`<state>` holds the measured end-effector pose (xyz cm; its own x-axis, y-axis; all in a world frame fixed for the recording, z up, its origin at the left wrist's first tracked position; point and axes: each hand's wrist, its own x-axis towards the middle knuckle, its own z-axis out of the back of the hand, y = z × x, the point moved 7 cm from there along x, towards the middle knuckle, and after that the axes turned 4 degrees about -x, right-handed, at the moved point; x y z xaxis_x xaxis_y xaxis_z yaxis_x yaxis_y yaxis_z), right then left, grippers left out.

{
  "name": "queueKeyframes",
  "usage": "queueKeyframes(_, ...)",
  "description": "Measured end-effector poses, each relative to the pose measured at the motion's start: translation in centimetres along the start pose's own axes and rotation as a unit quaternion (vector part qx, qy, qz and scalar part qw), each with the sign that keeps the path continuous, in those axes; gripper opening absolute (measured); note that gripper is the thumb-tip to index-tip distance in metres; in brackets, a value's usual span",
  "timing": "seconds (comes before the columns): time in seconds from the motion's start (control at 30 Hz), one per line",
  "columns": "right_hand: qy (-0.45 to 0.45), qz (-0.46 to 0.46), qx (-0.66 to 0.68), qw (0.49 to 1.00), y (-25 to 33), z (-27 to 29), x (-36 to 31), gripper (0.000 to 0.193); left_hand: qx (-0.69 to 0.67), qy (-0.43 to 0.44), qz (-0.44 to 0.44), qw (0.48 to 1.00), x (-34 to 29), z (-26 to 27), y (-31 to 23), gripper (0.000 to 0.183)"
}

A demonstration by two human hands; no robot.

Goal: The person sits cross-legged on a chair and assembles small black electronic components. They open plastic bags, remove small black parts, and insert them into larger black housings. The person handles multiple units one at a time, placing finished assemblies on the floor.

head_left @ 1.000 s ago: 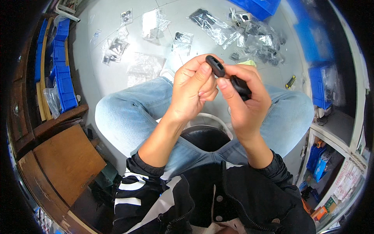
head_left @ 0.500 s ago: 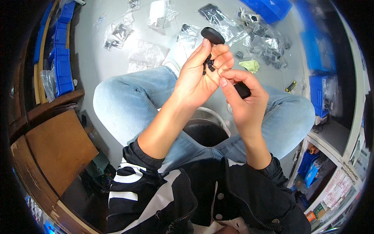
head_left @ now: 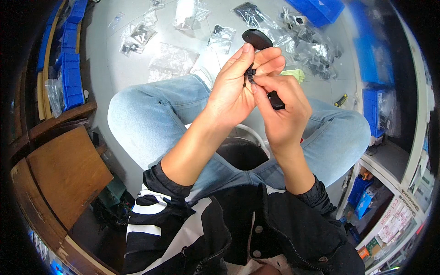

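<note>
My left hand (head_left: 231,91), palm up, pinches a black oval plastic shell (head_left: 257,39) between thumb and fingers. Several small black parts (head_left: 250,75) lie in that palm; their exact kind cannot be made out. Close against it, my right hand (head_left: 288,107) has thumb and forefinger together at the small parts, touching one of them. A second black plastic piece (head_left: 276,100) is tucked in the right palm under the curled fingers, partly hidden. Both hands are held above my lap, over a round black-topped stool with a white rim (head_left: 243,151).
Clear plastic bags (head_left: 172,59) and bagged black parts (head_left: 316,48) are spread over the grey floor. A blue bin (head_left: 318,9) stands at the far right. A yellow-green cloth (head_left: 295,74) and a yellow-black tool (head_left: 341,100) lie beyond my right knee. Shelves with blue bins (head_left: 71,82) flank both sides.
My right hand has moved up and left, its fingertips now at the small parts in the left palm. The black shell in my left hand has shifted slightly right and up.
</note>
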<state>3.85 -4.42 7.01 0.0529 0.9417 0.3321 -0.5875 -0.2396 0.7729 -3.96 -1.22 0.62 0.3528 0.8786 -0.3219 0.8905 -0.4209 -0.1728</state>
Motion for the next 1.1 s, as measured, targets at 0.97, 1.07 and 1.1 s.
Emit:
queueKeyframes(0.97,0.172,-0.066,0.006,0.983,1.4,5.7,4.6,0.007,0.470,0.047,-0.236,0.850,-2.8,-3.3,-2.8,0.019)
queueKeyframes(1.07,0.198,-0.088,0.015,0.976,1.0,5.6,4.7,0.009,0.490,0.051,-0.228,0.840,-2.8,-3.5,-2.8,0.020)
queueKeyframes(1.1,0.206,-0.096,0.025,0.974,0.7,5.6,4.8,0.010,0.495,0.052,-0.221,0.839,-2.8,-3.6,-2.7,0.020)
